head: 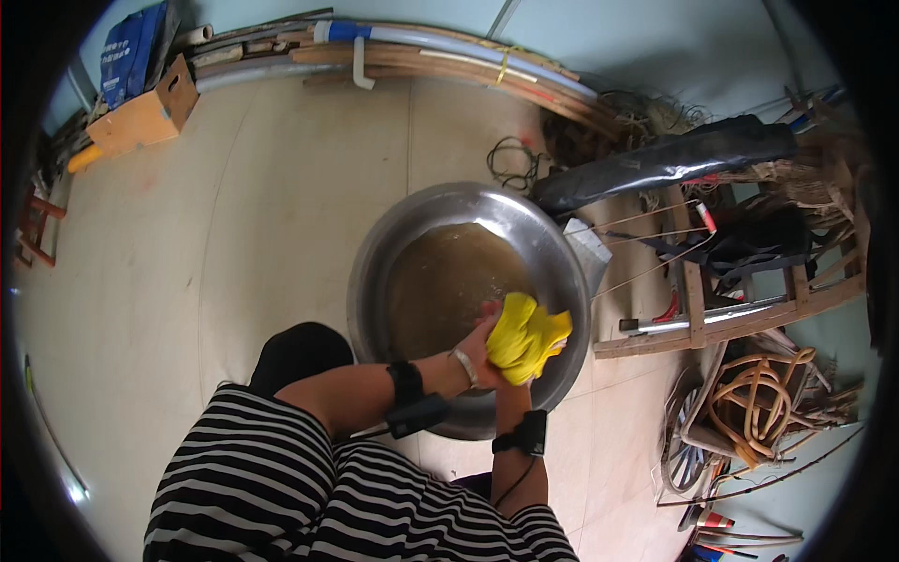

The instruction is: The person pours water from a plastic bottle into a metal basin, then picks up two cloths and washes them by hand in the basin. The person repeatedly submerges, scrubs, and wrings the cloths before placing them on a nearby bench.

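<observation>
A bunched yellow cloth (523, 338) is held between my two hands, over the right front part of a wide steel basin (365, 295). My left hand (481, 355), with a pale bracelet at the wrist, grips the cloth from its left side. Most of my right hand (560, 345) is hidden behind the cloth; only some fingertips show at its right edge. Cloudy brownish water (449, 288) lies in the basin, with small bubbles or splashes close to my left fingers. Black straps with small devices circle both forearms.
The basin stands on a tiled floor (302, 197). Right of it are a grey metal piece (588, 253), a long black plastic-wrapped roll (667, 165), a wooden frame (695, 309) and a spoked wheel (685, 442). Pipes and planks (449, 56) line the wall; a cardboard box (144, 116) sits far left.
</observation>
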Demonstrator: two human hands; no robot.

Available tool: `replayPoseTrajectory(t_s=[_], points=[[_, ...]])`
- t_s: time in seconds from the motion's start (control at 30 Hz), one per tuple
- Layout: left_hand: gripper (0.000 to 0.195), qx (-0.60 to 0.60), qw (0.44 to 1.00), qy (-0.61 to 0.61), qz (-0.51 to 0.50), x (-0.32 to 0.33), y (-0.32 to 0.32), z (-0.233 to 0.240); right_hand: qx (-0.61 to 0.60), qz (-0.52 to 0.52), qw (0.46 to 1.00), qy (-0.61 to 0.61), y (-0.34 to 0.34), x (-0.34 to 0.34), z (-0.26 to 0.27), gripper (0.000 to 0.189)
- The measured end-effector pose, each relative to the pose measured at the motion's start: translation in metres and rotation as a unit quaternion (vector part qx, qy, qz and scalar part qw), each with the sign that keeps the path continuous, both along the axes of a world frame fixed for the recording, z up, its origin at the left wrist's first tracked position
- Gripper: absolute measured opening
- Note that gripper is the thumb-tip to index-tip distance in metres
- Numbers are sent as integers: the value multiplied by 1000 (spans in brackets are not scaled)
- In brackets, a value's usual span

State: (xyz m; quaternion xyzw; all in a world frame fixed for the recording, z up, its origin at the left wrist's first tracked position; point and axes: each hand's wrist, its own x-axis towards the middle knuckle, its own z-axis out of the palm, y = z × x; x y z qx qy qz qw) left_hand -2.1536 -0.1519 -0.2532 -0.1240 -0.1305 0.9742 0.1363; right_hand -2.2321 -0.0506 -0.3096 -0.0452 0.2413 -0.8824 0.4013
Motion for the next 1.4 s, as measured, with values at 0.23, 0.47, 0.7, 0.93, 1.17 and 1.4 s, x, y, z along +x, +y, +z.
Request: replayPoseTrajectory(t_s=[0.23, 0.47, 0.7, 0.93, 1.17, 1.4], points=[[46, -157, 978, -84, -113, 5, -16, -7, 104, -15, 974, 199, 1, -13, 53, 83], [35, -683, 724, -35, -92, 12, 1, -93, 574, 15, 768, 284, 0, -2, 5, 50], [32, -866, 484, 36, -117, 26, 2, -120, 606, 99, 716, 332, 1, 10, -40, 55], [50, -347, 920, 50, -176, -2, -29, -23, 536, 3, 824, 186, 3, -11, 23, 45], [50, -306, 906, 6, -291, 17, -19, -14, 506, 124, 698, 491, 18, -4, 39, 47], [38, -141, 969, 2, -202, 17, 1, -10, 303, 108, 933, 163, 36, -20, 56, 79]])
